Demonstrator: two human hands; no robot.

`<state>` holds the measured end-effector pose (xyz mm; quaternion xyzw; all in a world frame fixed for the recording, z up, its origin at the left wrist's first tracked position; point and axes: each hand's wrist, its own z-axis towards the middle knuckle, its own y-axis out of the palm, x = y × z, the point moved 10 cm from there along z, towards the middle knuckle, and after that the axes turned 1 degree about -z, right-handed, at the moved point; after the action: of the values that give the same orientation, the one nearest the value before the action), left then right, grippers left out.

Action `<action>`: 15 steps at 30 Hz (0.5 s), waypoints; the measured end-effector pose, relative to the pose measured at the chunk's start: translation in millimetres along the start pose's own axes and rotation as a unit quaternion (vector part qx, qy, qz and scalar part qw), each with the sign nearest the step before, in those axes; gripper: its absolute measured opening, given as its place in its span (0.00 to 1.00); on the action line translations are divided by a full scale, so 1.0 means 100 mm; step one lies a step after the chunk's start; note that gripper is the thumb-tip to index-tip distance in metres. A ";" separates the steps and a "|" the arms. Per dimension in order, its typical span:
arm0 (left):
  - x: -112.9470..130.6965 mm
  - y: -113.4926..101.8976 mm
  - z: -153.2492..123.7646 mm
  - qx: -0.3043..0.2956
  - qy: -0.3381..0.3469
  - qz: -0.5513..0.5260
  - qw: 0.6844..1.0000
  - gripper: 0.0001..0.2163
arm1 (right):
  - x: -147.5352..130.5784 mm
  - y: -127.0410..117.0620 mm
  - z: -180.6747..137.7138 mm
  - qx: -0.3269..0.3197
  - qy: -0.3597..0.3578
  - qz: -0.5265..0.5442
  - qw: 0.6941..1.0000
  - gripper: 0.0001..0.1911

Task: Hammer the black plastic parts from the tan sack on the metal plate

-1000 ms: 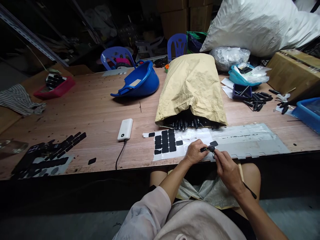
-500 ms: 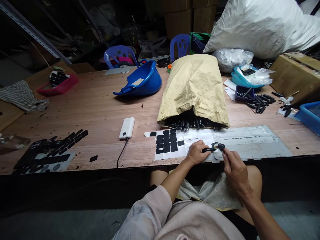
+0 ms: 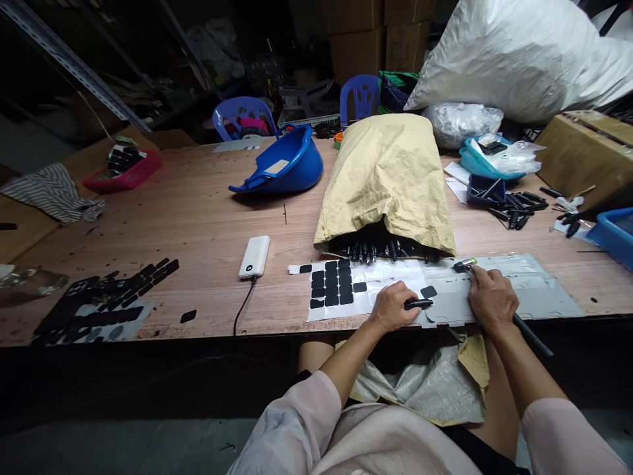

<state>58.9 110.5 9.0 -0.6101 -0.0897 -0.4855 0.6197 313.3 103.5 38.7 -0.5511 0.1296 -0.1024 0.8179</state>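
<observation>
- Left hand (image 3: 394, 307): fingers closed on a slim black piece (image 3: 420, 303), lying about level, tip pointing right, over the near edge of the table (image 3: 198, 218) (contact underneath can't be told).
- Piece: looks smooth, narrow, rod-like; probably light, stiff, a bit slippery. Best pinched around the middle, tip left free.
- Right hand (image 3: 493, 298): fingers wrapped round a hammer (image 3: 463, 266), gripped close to its head; dark handle runs out past the wrist.
- Hammer: likely head-heavy and rigid; the handle gives the surer hold (head partly pale, detail too small).
- Beneath the hammer head: flat grey board (image 3: 514, 290), clear glossy film over part of it.
- Just beyond the left fingers: loose black pad (image 3: 428, 291), rounded corners, flat, likely thin and bendy; lift by an edge.
- Left of that: white sheet (image 3: 383, 272), smooth, bearing rows of similar black pads (image 3: 331, 284).
- Behind: tan sack (image 3: 388, 175), creased and papery, mouth open on glossy black parts (image 3: 368, 251).
- Farther left: white power bank (image 3: 255, 256), hard-shelled, cabled; then blue basin (image 3: 299, 168), tipped, smooth plastic.
</observation>
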 end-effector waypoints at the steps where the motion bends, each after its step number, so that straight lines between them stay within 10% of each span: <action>1: 0.00 0.00 0.00 -0.001 0.000 0.003 1.000 0.08 | -0.02 0.01 0.00 0.010 0.000 -0.001 1.000 0.17; 10: 0.17 -0.04 -0.08 -0.019 0.042 0.051 0.998 0.07 | -0.08 0.02 -0.04 0.023 0.003 -0.020 1.000 0.18; 15: 0.67 0.33 -0.82 -0.137 0.209 0.043 0.967 0.11 | -0.06 0.03 -0.04 0.028 0.007 -0.019 0.999 0.17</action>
<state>77.4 1.3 14.4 -0.5773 0.1355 -0.5828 0.5556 306.3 102.8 34.8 -0.5292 0.1222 -0.1252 0.8303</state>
